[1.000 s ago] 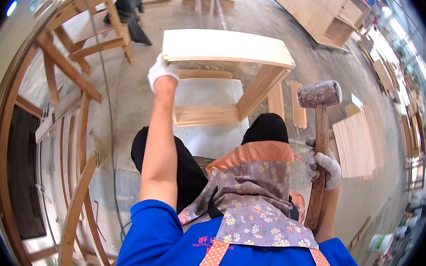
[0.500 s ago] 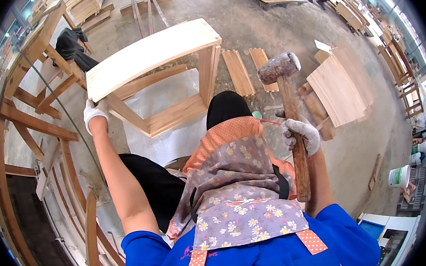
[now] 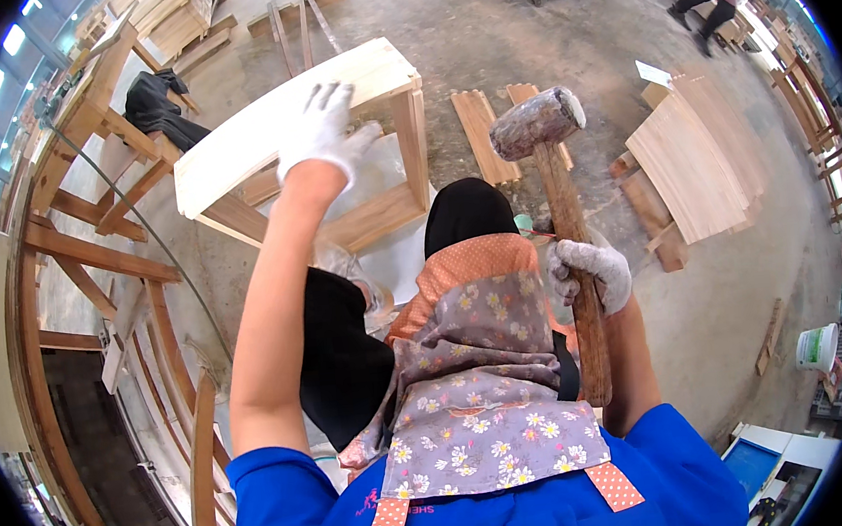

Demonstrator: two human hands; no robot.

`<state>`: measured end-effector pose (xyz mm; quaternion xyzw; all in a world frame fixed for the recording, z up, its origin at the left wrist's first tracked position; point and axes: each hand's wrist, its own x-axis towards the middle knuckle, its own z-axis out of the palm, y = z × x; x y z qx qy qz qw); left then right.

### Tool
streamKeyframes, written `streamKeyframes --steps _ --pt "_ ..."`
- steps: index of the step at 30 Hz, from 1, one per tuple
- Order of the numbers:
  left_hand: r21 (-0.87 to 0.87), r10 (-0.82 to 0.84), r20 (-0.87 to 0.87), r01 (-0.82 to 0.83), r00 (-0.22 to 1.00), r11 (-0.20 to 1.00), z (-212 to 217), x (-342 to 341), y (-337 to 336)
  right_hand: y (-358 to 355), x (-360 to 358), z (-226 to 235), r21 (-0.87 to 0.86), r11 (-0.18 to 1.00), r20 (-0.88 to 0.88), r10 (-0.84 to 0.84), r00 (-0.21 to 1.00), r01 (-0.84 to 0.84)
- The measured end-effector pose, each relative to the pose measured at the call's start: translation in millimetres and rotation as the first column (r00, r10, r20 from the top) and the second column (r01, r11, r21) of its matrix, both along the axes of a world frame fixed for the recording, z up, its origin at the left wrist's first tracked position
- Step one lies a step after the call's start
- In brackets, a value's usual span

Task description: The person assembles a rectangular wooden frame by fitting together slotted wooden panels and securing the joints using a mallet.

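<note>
In the head view, the person's gloved left hand lies spread, fingers apart, on the top panel of a pale wooden table frame that stands on the concrete floor ahead of the person; the hand presses flat and grips nothing. The gloved right hand is closed tight around the wooden handle of a mallet, held upright to the right of the table frame, its worn head raised just beside the frame's right leg and apart from it. Loose wooden slats lie on the floor behind the mallet head. A stack of wooden panels sits further right of the table frame. Curved wooden frames stand left of it.
</note>
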<state>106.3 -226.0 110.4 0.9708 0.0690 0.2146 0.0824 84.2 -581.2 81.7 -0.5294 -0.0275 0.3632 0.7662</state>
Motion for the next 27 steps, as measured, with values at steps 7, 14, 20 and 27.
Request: streamKeyframes --steps 7,14,20,27 --pt "0.229 0.019 -0.019 -0.014 1.0 0.973 -33 74 -6 21 6 -9 -0.081 0.99 -0.036 0.115 0.993 -0.118" --pt "0.088 -0.086 0.045 0.082 0.995 0.993 -37 68 6 76 36 -48 -0.329 0.87 -0.01 0.386 0.923 -0.367" --pt "0.181 0.097 -0.086 -0.08 0.992 0.98 -28 52 25 141 67 -105 -0.428 0.828 0.008 0.404 0.915 -0.362" --pt "0.201 0.154 -0.143 -0.124 0.978 0.972 -31 62 19 168 95 -135 -0.404 0.846 -0.184 0.299 0.936 -0.349"
